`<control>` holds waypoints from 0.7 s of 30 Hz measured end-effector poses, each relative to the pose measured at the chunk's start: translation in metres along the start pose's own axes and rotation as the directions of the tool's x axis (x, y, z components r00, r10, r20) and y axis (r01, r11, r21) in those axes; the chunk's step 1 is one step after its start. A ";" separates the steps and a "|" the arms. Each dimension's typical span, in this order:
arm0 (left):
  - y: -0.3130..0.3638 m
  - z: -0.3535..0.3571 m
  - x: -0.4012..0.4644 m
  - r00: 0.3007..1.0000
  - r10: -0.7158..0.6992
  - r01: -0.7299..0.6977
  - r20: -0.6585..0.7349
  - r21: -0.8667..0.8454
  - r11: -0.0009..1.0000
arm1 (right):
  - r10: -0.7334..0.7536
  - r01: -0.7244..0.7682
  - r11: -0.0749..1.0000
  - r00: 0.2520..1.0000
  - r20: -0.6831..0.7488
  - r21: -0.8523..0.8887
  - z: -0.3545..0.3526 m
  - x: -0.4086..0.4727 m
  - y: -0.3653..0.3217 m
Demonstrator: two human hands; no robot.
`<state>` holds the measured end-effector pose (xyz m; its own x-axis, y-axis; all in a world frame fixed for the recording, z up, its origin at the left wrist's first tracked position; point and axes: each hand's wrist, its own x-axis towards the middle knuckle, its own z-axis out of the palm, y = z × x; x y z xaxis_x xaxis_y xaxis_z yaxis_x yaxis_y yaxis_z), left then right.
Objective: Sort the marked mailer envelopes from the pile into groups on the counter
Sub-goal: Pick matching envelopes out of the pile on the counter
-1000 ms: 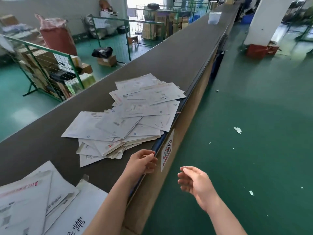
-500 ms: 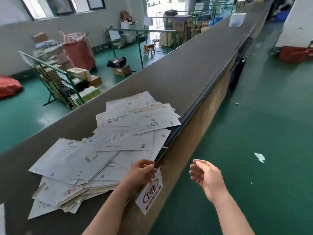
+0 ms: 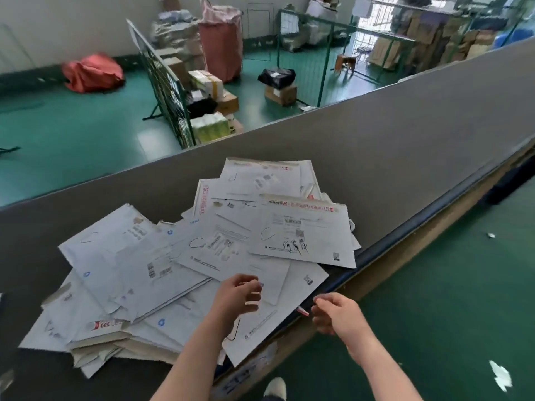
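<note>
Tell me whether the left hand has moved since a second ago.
Yes. The left hand has gone from the counter's front edge inward over the envelope pile.

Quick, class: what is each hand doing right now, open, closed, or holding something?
Left hand: open, fingers loosely curled above the envelope pile, holding nothing.
Right hand: open, holding nothing.

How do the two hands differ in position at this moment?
The left hand hovers over the envelope pile, above the counter; the right hand sits beyond the counter's front edge, over the green floor. The left hand reaches farther forward than the right. Both have loosely curled fingers, and neither plainly holds an envelope.
</note>
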<state>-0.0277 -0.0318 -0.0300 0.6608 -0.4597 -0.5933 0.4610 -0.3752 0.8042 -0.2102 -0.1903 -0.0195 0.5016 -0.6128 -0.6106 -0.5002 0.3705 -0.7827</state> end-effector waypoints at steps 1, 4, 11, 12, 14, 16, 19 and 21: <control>0.003 0.003 0.017 0.999 -0.011 0.010 -0.035 -0.021 1.000 | -0.020 0.019 0.998 1.000 -0.013 -0.056 -0.006 0.021 -0.015; 0.009 0.011 0.051 0.992 -0.002 -0.002 -0.129 -0.033 0.999 | -0.071 0.065 0.992 0.996 -0.054 -0.107 -0.021 0.062 -0.047; 0.025 0.033 0.115 0.948 -0.033 0.060 -0.316 0.076 0.995 | -0.090 0.113 0.921 0.993 0.079 -0.374 -0.037 0.138 -0.077; 0.026 0.040 0.125 0.937 -0.034 0.075 -0.348 0.104 0.992 | -0.102 0.137 0.890 0.990 0.102 -0.434 -0.044 0.154 -0.079; 0.029 0.057 0.139 0.907 -0.041 0.108 -0.420 0.137 0.985 | -0.063 0.162 0.831 0.978 0.198 -0.533 -0.059 0.184 -0.080; 0.031 0.065 0.147 0.873 -0.060 0.137 -0.484 0.124 0.983 | 0.008 0.177 0.777 0.957 0.291 -0.604 -0.070 0.204 -0.079; 0.038 0.084 0.153 0.797 -0.118 0.159 -0.592 0.018 0.987 | 0.071 0.177 0.793 0.923 0.378 -0.583 -0.092 0.234 -0.078; 0.046 0.102 0.154 0.775 -0.113 0.085 -0.621 -0.075 0.994 | 0.102 0.144 0.839 0.905 0.413 -0.524 -0.104 0.253 -0.084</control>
<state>0.0350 -0.2015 -0.0878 0.8281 0.1862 -0.5287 0.5586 -0.3514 0.7513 -0.1143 -0.4491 -0.0957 0.6943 -0.2284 -0.6825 -0.7174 -0.1432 -0.6818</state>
